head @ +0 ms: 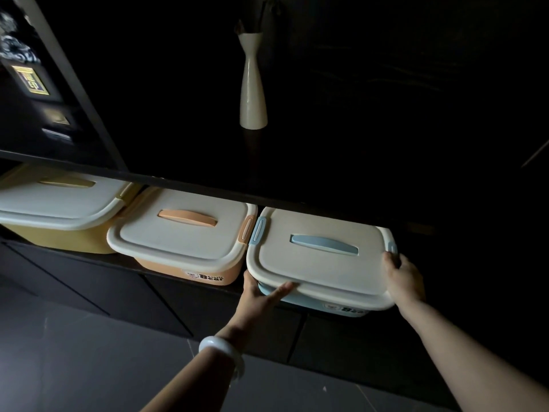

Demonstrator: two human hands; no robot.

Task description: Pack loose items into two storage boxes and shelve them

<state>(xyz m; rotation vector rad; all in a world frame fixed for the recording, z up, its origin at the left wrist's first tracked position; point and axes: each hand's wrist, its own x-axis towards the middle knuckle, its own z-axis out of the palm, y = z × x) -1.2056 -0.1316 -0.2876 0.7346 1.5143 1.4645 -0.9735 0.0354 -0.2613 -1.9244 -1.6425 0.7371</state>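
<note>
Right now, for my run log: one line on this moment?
stage: shelving | blue box: lidded, on shelf | left hand: front corner | right hand: right side

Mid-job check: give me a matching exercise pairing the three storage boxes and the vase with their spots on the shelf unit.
Things:
1. yellow box
2. orange box
3. blue box
4. white vase

Places:
A. middle of the lower shelf
B. upper shelf
C. right end, held by the left hand and right hand
D. left end of the lower shelf

Pairs: 1-D, 2-A, 3-C, 4-B
</note>
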